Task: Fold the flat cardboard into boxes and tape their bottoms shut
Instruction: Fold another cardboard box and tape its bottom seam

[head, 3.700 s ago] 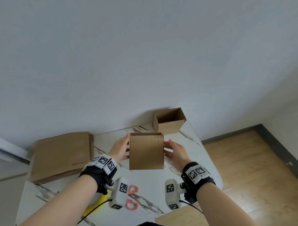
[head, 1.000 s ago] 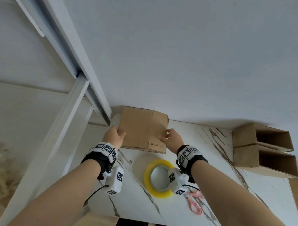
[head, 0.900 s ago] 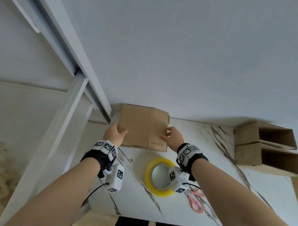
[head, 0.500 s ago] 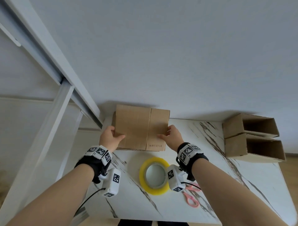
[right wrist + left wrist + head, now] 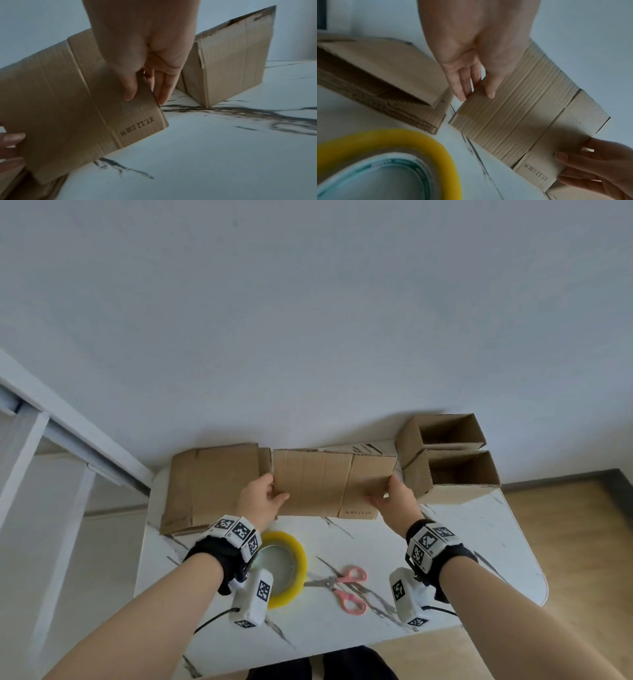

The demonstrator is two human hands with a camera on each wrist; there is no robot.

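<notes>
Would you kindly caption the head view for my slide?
Both hands, left and right, hold a flat cardboard blank above the table.

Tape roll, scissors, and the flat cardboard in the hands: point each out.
tape roll (image 5: 297,556), head view, on its yellow rim.
scissors (image 5: 349,575), head view, on the upper pink handle.
flat cardboard (image 5: 315,482), head view, on its wide panel.

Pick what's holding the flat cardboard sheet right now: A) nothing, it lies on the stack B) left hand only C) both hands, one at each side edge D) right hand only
C: the left hand and right hand each pinch a side edge of the flat cardboard sheet.
</notes>
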